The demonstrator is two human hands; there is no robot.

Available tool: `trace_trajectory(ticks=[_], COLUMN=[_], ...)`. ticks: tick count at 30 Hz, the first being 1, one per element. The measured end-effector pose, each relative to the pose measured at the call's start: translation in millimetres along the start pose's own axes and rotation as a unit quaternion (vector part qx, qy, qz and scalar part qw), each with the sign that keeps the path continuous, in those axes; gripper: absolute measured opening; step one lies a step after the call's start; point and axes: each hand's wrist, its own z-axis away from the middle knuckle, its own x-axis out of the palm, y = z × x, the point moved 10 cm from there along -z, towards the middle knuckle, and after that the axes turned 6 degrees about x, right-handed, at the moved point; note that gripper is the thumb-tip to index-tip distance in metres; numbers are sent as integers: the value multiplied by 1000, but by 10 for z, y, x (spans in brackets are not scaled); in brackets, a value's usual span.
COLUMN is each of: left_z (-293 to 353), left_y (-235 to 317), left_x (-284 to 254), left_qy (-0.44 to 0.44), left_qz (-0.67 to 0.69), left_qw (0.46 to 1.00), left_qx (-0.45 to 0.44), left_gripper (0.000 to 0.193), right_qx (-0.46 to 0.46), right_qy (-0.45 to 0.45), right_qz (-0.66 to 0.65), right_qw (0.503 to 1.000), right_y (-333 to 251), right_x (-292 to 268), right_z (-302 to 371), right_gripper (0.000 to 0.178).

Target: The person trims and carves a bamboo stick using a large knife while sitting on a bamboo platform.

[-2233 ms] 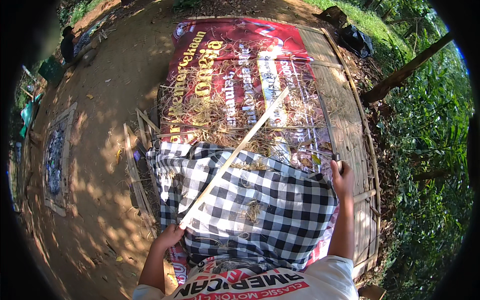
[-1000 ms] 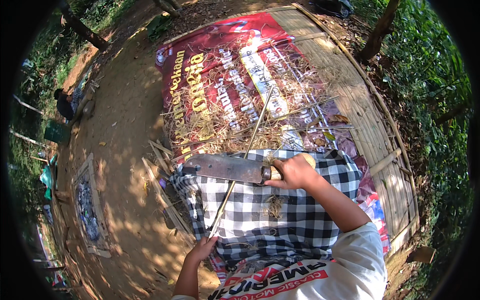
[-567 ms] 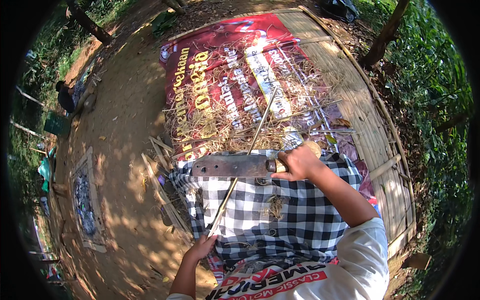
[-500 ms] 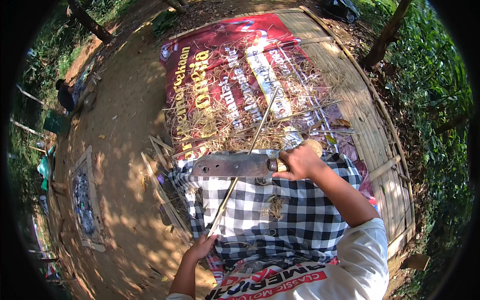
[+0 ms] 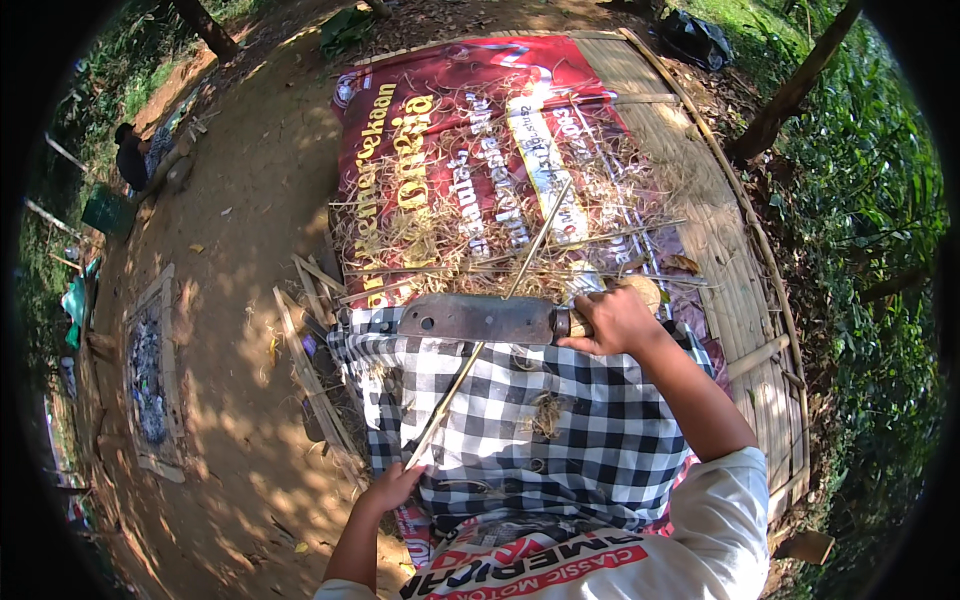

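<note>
With the left hand [image 5: 392, 487] pinching the bamboo strip [image 5: 487, 330] low and the right hand [image 5: 612, 322] clenched round the cleaver [image 5: 478, 318] at mid-frame, shave away from the checked cloth [image 5: 520, 420] — shallow strokes, probably.

I can't see the cleaver's handle [image 5: 578, 322]; my right hand [image 5: 612, 320] covers most of it. The bamboo strip [image 5: 478, 345] vanishes behind the blade [image 5: 475, 318] midway.

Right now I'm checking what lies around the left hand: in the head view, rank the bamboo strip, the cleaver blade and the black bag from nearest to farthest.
1. Bamboo strip: held in the left hand.
2. Cleaver blade: above it, across the strip.
3. Black bag: far top right.
</note>
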Motion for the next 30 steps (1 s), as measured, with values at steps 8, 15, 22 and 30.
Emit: trace_trajectory(ticks=[8, 15, 22, 30], left_z=[-6, -28, -15, 23], left_y=[9, -73, -41, 223], left_x=[-45, -43, -133, -27], left_qy=[-4, -9, 19, -20], left_qz=[2, -4, -63, 1], left_qw=[1000, 1000, 998, 999], left_qx=[-22, 16, -24, 39], left_gripper=[33, 40, 53, 38], right_qx=[86, 102, 192, 194], right_qy=[48, 4, -7, -41], right_qz=[43, 50, 80, 104], right_qw=[994, 993, 978, 975], right_y=[665, 744, 1234, 1404], right_x=[-298, -165, -318, -205], right_z=[54, -41, -10, 65], right_gripper=[62, 62, 65, 66])
